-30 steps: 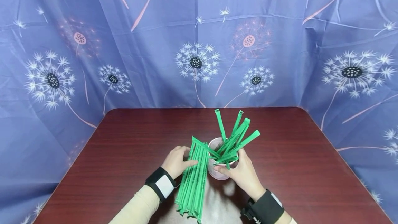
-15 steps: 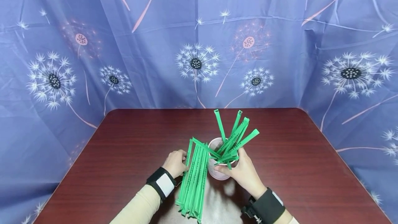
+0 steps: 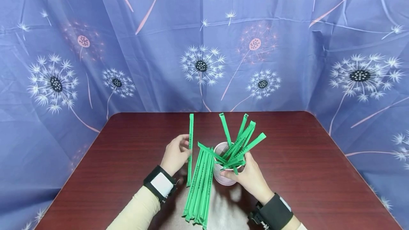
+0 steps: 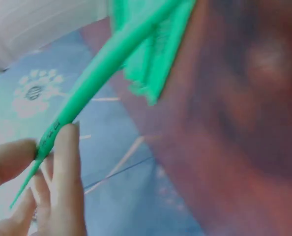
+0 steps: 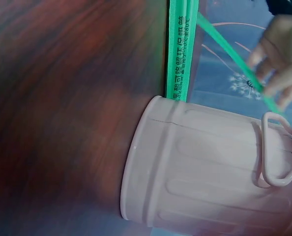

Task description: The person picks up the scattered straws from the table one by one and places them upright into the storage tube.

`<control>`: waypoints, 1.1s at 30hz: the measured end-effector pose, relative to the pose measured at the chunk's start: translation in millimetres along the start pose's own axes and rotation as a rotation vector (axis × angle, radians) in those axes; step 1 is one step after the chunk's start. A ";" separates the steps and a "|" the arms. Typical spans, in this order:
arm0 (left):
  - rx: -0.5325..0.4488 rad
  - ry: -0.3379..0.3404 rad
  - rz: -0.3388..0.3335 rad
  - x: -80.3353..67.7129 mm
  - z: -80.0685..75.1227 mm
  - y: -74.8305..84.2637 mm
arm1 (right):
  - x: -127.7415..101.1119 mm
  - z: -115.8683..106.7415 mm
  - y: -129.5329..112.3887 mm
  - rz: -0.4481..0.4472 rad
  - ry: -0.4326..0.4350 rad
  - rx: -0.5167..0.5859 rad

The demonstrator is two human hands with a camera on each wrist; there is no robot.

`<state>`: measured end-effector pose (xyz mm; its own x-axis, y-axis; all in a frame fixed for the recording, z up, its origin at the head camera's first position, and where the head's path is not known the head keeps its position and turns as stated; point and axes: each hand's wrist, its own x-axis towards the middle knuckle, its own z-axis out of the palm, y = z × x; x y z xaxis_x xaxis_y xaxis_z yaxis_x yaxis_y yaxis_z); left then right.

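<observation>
Pinching one green straw (image 3: pixel 190 144) between thumb and fingers (image 4: pixel 62 167), the left hand (image 3: pixel 174 153) held it up above the dark red bench (image 3: pixel 303 159), lifted away from the rest. A pile of green straws (image 3: pixel 199 187) lay flat on the bench just beside that hand. The right hand (image 3: pixel 250 176) was curled round a small pink bin-shaped cup (image 3: pixel 223 176), gripping it. The cup stood on the bench right next to the pile, with more green straws (image 3: pixel 241 141) sticking out of it and leaning to the right. Small dark writing ran along the paper wrappers (image 5: pixel 181 64), but it was too small to read properly. A blue cloth with dandelions (image 3: pixel 201 63) hung behind the bench.
</observation>
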<state>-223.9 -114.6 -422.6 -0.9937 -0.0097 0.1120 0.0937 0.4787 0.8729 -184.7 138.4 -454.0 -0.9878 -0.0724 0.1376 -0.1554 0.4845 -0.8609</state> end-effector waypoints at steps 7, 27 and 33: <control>-0.197 0.120 0.081 -1.8 -8.6 25.2 | 0.0 0.6 0.9 0.001 0.007 -0.003; -0.497 0.370 0.307 -8.3 -3.2 36.6 | 0.1 1.4 1.6 0.004 0.016 -0.014; -0.483 0.369 0.366 -7.9 0.3 36.5 | 0.0 0.8 1.4 -0.014 0.013 -0.005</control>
<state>-212.7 -96.8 -391.7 -0.8154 -0.2606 0.5170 0.5192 0.0659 0.8521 -184.8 138.4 -455.7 -0.9854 -0.0677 0.1560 -0.1691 0.4883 -0.8561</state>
